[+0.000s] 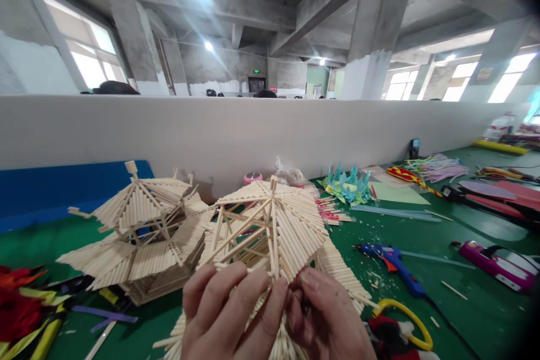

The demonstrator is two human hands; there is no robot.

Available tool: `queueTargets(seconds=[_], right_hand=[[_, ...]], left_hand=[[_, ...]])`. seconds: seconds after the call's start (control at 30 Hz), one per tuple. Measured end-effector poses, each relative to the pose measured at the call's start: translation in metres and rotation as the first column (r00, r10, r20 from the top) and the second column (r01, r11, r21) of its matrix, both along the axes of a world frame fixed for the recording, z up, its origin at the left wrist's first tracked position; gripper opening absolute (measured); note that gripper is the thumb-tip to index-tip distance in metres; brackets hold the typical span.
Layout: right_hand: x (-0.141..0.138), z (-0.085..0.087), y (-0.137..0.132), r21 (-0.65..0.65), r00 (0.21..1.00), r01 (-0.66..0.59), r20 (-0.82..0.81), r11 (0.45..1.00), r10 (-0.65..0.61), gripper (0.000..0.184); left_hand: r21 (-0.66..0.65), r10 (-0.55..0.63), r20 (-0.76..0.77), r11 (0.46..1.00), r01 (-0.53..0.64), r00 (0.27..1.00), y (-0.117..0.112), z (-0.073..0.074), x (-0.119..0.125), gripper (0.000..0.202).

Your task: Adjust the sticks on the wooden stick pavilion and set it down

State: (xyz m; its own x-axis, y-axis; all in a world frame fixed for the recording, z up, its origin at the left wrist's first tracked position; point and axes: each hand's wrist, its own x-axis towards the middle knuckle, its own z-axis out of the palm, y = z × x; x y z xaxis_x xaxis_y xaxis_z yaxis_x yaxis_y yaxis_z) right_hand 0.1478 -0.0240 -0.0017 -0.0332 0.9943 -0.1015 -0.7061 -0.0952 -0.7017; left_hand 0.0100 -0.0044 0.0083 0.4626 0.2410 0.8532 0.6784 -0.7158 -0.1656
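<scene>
A pavilion model (299, 225) built of thin wooden sticks stands right in front of me, its partly covered roof rising to a peak. My left hand (230, 312) is closed, its fingers curled on the near lower edge of the roof. Beside it, my right hand (327, 309) is pinched at the roof's near corner, thumb and fingertips together. Whatever lies between those fingertips is hidden. Both hands cover the model's front lower part. To the left stands a second stick pavilion (143, 236) with two roof tiers.
On the green table (472, 320) at right lie a blue glue gun (390, 264), yellow-handled scissors (426, 332) and a purple device (498, 264). Behind are red-tipped sticks (333, 211) and a teal paper flower piece (348, 183). A white partition (189, 129) runs across the back.
</scene>
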Motion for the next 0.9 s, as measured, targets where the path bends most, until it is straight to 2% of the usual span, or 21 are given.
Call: queueTargets(seconds=[0.17,0.27,0.37,0.6,0.9], right_hand=[[-0.002,-0.001,0.001,0.007,1.0,0.011,-0.009,1.0,-0.01,0.031],[-0.004,-0.005,0.002,0.02,1.0,0.029,-0.005,0.999,-0.029,0.03],[-0.006,-0.009,0.003,0.047,0.999,0.038,0.006,0.998,-0.038,0.027],[-0.009,-0.006,0.004,0.028,0.999,0.024,0.032,0.999,-0.024,0.026],[-0.013,-0.015,0.008,0.022,0.996,0.067,0.065,0.998,-0.068,0.027]], left_hand=[[-0.024,-0.044,-0.048,0.999,0.043,0.998,0.004,0.0,-0.007,0.022],[-0.061,-0.068,0.002,0.996,0.068,0.998,0.003,0.004,-0.008,0.032],[-0.059,-0.042,0.064,0.997,0.046,0.997,0.001,0.005,-0.005,0.029],[-0.096,-0.016,0.074,0.995,0.023,0.997,0.002,-0.002,-0.004,0.027],[-0.089,-0.009,0.093,0.996,0.017,0.996,0.003,-0.007,-0.002,0.026]])
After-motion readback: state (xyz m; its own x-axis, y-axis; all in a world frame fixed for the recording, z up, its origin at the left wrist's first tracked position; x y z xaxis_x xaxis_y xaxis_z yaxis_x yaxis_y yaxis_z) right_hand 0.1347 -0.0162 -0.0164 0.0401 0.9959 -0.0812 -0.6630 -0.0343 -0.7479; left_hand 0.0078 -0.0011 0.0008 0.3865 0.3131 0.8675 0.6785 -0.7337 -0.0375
